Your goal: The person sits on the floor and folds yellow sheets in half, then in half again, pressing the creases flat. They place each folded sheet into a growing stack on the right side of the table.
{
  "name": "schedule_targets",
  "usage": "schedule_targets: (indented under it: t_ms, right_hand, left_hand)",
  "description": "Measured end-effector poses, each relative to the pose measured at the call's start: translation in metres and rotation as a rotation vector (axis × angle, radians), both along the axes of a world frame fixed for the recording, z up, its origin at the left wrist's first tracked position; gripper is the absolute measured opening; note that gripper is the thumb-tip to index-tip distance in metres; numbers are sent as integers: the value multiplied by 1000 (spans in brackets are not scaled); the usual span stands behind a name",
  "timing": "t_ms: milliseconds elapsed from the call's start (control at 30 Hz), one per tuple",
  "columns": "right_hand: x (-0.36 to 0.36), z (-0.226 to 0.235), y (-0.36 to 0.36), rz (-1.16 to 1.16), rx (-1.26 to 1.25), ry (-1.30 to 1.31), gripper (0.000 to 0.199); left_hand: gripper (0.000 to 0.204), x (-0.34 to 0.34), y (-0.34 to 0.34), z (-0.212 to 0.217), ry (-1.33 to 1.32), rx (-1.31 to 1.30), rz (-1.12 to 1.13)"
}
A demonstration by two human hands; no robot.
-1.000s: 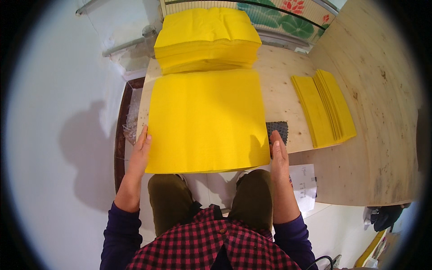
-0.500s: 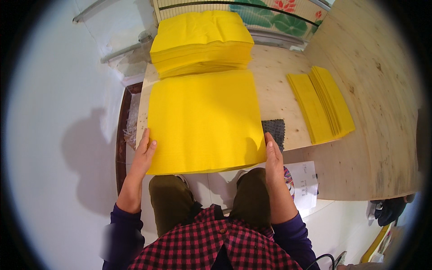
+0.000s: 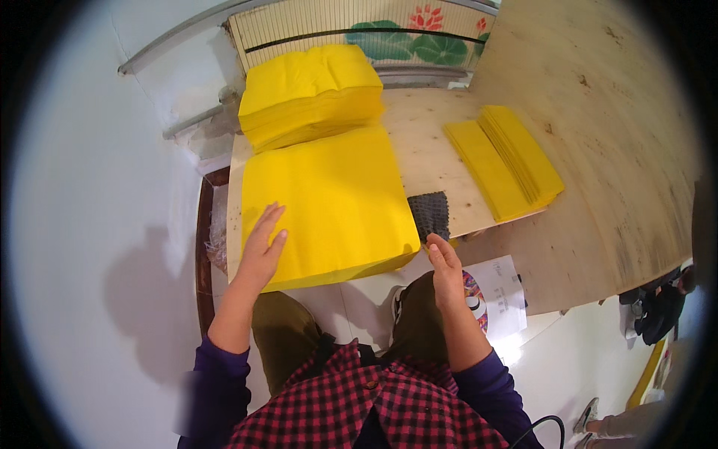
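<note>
While the left hand (image 3: 259, 253) overlaps yellow sheets (image 3: 336, 198) near the right hand (image 3: 446, 275), each grip is apart.

Worn are deep purple sleeves (image 3: 490, 396), a red-and-black checked top (image 3: 314, 408) and olive-brown trousers (image 3: 283, 333).
</note>
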State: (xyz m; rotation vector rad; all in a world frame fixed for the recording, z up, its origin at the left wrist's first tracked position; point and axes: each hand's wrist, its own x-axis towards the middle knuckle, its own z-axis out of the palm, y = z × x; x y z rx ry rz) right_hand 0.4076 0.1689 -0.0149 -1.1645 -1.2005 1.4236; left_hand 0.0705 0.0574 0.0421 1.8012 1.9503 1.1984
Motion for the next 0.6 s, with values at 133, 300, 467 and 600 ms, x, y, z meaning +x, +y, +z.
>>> schedule_targets:
  t_ms: [133,300,467,600]
  right_hand:
    - [5,8,-6,30,32,17,43]
    - [-8,5,3,39,10,67,42]
    - [-20,-14,26,67,-9,125,44]
    - [-23,-25,37,103,-58,187,48]
  left_hand:
    - [40,35,19,10,-4,20,-163]
    - [39,72,50,12,45,-40,-316]
    - [40,99,89,-3,113,-99,-384]
    - [42,119,114,-18,225,-113,-382]
